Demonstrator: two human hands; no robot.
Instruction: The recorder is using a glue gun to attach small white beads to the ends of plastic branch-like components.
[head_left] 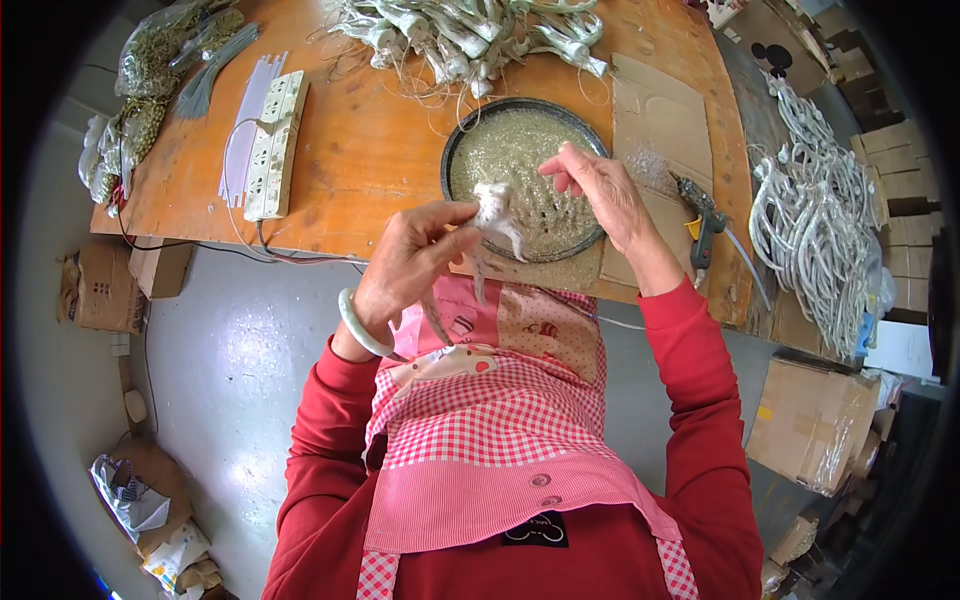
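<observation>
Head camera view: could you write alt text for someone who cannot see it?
A person's left hand holds a small white branched piece over a round dark tray of glitter, the right hand above it. A glue gun and power strip lie on the wooden table.

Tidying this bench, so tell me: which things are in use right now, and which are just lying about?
In use:
left hand
right hand
small white flocked twig piece
round dark tray of glitter

Lying about:
white power strip
glue gun
pile of white twig pieces
flat cardboard sheet

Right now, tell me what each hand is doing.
Left hand: closed on a small white ornament, held over the round tray.
Right hand: fingers loosely bent above the tray, holding nothing I can see.
</observation>
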